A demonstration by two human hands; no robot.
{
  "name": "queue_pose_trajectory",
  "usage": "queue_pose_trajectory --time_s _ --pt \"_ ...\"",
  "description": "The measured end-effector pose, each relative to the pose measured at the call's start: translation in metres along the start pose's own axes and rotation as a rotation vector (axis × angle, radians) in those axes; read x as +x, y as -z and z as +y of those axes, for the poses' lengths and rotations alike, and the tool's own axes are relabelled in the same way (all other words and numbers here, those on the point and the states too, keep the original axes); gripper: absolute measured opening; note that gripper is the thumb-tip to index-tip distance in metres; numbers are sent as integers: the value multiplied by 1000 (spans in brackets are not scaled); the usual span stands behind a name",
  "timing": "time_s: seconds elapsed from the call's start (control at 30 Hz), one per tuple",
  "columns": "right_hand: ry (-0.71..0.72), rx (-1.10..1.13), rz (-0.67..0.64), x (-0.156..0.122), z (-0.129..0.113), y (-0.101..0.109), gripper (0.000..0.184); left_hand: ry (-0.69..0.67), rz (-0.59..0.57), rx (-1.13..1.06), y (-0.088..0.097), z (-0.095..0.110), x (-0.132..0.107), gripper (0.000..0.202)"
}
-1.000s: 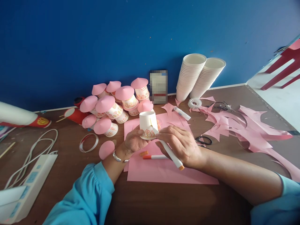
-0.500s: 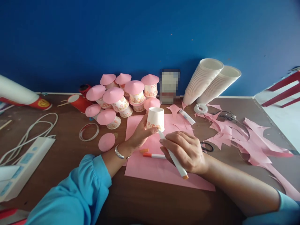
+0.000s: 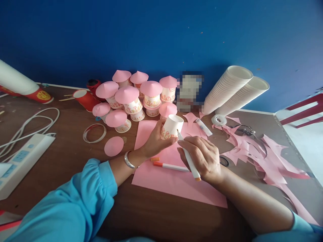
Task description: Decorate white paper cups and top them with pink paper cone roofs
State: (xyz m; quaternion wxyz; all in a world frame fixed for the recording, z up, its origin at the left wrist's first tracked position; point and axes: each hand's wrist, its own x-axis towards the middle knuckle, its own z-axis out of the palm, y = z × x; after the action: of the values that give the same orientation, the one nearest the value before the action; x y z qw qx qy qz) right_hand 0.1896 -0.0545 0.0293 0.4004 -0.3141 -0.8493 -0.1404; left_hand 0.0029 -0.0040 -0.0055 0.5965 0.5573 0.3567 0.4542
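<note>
Left hand (image 3: pixel 156 139) curls around paper cup (image 3: pixel 174 124), just beyond right hand (image 3: pixel 204 156), which grips orange-ended marker (image 3: pixel 189 162), tip at cup wall. Slackening left grip could twist cup, skewing marks.

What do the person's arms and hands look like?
The left sleeve is bright blue and puffy, gathered into a band. A shiny silver-coloured bracelet circles the left wrist. The right sleeve is blue too. Both the left hand and right hand are gloveless.

White cup (image 3: pixel 172 126) (flower-patterned) tilts; white marker (image 3: pixel 189 160) slants.
</note>
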Motion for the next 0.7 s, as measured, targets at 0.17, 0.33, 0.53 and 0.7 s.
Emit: queue_pose_trajectory --time_s 0.17,0.33,0.53,0.7 --pt "10 1 2 0 1 0 24 -62 76 117 -1 -3 0 54" --pt "0 -11 -15 -1 2 -2 25 -99 122 168 -1 -11 0 58" --pt "10 2 -24 -4 2 -2 23 -203 179 268 -3 -6 -2 51" --pt "22 0 -11 -3 0 -2 20 -139 184 274 -1 -5 -2 53"
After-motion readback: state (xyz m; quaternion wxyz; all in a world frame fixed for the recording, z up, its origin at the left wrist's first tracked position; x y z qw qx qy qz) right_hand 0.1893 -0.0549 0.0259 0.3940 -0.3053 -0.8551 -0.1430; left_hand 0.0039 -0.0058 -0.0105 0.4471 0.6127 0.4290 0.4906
